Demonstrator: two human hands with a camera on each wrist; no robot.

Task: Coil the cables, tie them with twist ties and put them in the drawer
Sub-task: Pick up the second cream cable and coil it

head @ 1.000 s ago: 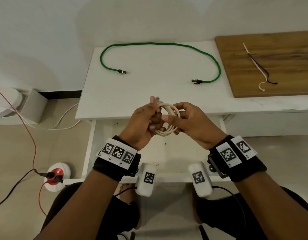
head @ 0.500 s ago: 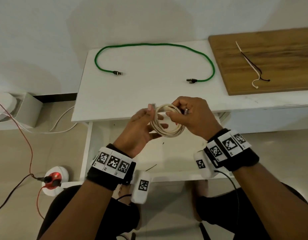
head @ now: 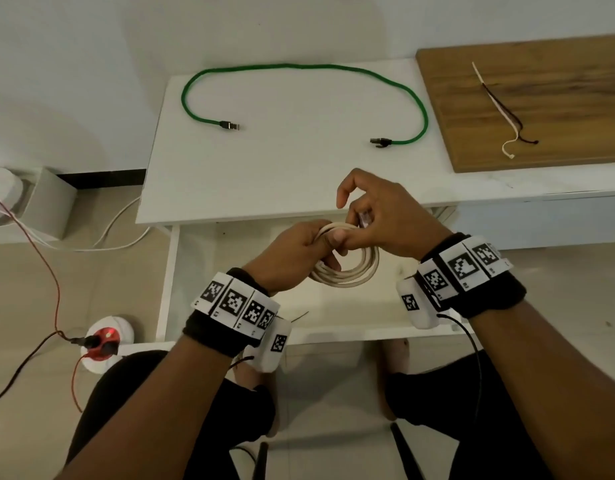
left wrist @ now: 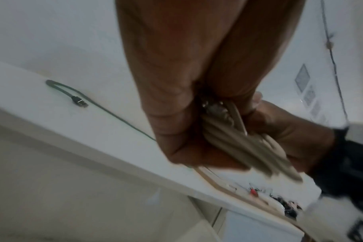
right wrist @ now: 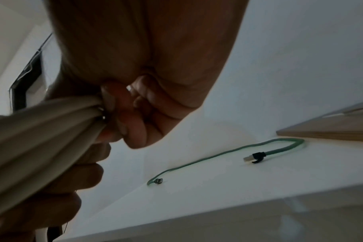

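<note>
A beige cable (head: 354,276) is wound into a small coil and held over the open drawer (head: 167,282). My left hand (head: 299,251) grips the coil's left side, thumb on top; in the left wrist view the strands (left wrist: 249,147) run through its curled fingers. My right hand (head: 378,216) pinches the cable's plug end (head: 365,218) at the top of the coil (right wrist: 41,131). A green cable (head: 299,67) lies uncoiled on the white table (head: 299,174). Two twist ties (head: 500,109) lie on the wooden board (head: 558,98).
The wooden board covers the table's right end. On the floor to the left stand a white socket with a red plug (head: 103,341), red and white wires and a grey box (head: 46,202). My knees sit below the drawer front.
Both hands and the coil have come lower and nearer, now over the drawer. My right hand has shifted onto the coil's top with the plug end between its fingers.
</note>
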